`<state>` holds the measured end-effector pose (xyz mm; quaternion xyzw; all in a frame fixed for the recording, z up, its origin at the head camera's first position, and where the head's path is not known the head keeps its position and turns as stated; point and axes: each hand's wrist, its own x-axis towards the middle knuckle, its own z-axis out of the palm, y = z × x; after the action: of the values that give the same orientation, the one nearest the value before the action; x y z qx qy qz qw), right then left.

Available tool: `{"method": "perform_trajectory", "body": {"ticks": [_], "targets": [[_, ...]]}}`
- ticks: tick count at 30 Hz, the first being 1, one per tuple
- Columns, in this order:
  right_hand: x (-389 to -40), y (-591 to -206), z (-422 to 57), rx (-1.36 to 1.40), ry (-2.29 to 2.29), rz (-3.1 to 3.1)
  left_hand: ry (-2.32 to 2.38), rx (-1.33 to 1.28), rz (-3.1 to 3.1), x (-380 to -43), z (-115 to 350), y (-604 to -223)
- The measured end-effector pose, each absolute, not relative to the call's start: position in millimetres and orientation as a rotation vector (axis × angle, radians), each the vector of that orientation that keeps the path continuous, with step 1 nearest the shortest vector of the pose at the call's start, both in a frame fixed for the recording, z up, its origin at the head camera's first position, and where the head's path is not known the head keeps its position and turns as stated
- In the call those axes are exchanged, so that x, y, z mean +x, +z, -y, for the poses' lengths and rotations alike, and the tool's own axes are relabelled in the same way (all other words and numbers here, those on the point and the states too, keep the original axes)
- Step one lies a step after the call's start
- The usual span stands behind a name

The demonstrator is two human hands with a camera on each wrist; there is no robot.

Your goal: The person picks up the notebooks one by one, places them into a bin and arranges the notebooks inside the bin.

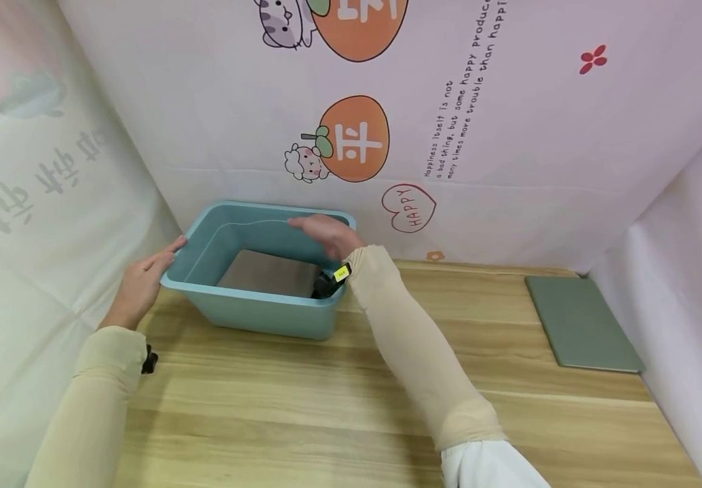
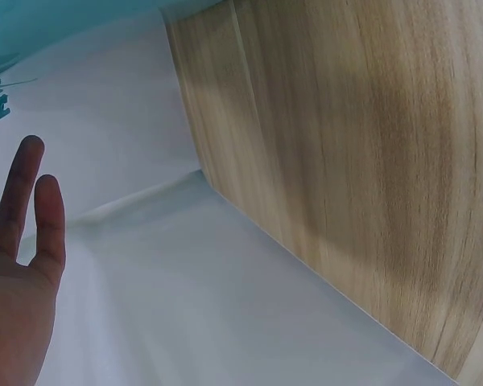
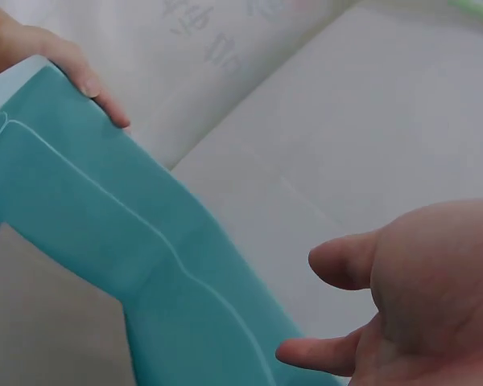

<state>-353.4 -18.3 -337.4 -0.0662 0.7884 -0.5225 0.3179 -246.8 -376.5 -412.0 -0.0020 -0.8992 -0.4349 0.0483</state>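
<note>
A blue-green plastic bin (image 1: 259,310) stands on the wooden table against the back wall. Inside it lies a flat grey-brown rectangular thing (image 1: 268,272). My left hand (image 1: 143,281) rests its fingers along the bin's left rim; in the right wrist view that hand (image 3: 52,52) lies against the outside edge. Over the bin's right end is my right hand (image 1: 329,234), fingers extended. The right wrist view shows that hand (image 3: 435,289) with thumb and finger apart and nothing between them. Two straight fingers of the left hand (image 2: 20,273) appear in the left wrist view.
A grey-green flat board (image 1: 584,322) lies at the table's right edge. White printed cloth (image 1: 509,203) hangs along the back, with more cloth on both sides. Black wrist cameras sit on both forearms, the right one (image 1: 329,281) overlapping the bin's near right corner.
</note>
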Motion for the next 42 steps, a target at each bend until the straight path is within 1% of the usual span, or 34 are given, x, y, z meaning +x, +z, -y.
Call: {"method": "perform_trajectory", "body": {"ticks": [11,24,30,42], "targets": [[-339.3,-318.3,4.5,-0.364,-1.256,-2.258,-1.338,0.022,2.744,-245.1,375.8,-410.1],[-330.8,-301.3,-12.8,-0.410,-1.030,-2.498,-1.350,0.026,2.743,-247.0,378.9,-411.3],[-331.6,-302.9,-21.7,-0.370,-0.974,-2.569,-1.350,0.026,2.752,-247.4,377.6,-412.0],[-338.1,-319.0,-49.4,-0.353,-0.919,-2.693,-1.359,0.009,2.746,-242.9,375.7,-411.6]]}}
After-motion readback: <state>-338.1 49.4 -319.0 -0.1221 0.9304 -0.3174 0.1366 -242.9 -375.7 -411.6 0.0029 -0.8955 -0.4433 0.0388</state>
